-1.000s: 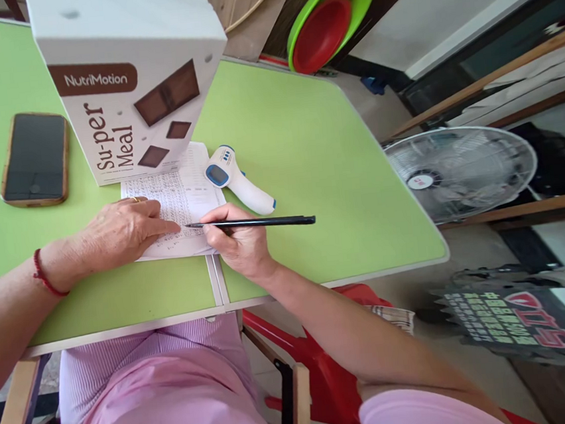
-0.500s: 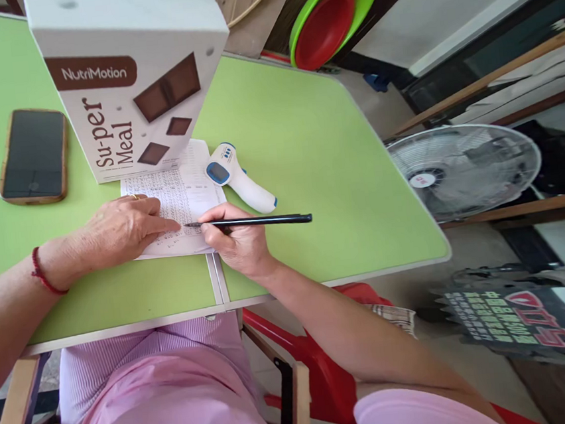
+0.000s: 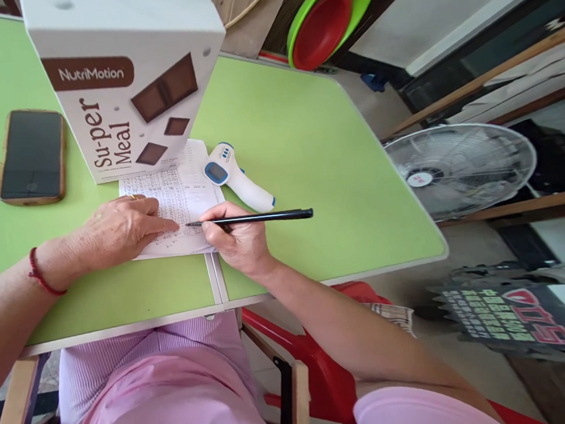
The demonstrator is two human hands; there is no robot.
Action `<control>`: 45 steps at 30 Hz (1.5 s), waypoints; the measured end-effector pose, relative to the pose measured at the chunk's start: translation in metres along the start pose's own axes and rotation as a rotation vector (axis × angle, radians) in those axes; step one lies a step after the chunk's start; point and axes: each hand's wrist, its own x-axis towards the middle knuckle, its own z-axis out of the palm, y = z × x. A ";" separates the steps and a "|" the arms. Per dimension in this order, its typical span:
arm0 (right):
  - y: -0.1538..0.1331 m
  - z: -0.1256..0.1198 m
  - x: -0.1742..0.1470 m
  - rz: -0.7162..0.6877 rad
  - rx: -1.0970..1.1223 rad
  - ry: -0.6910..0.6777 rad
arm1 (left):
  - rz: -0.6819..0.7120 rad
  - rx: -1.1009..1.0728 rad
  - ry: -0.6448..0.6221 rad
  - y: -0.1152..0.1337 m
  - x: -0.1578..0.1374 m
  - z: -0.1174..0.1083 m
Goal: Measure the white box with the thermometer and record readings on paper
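A smooth, white-edged green bench spans left and centre; a round, wire-caged fan sits at right. Mid-frame, the right hand pinches a slim, glossy black pen, tip at handwritten paper, where the left hand lies part-spread, index finger extended.

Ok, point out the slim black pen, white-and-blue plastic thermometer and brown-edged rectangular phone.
Slim black pen [image 3: 263,217]: head view, on the barrel.
White-and-blue plastic thermometer [image 3: 240,183]: head view, on the handle.
Brown-edged rectangular phone [image 3: 31,156]: head view, on the screen.
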 end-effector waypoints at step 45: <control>-0.001 -0.002 0.002 0.025 0.008 0.084 | 0.030 -0.034 0.025 -0.003 -0.001 0.000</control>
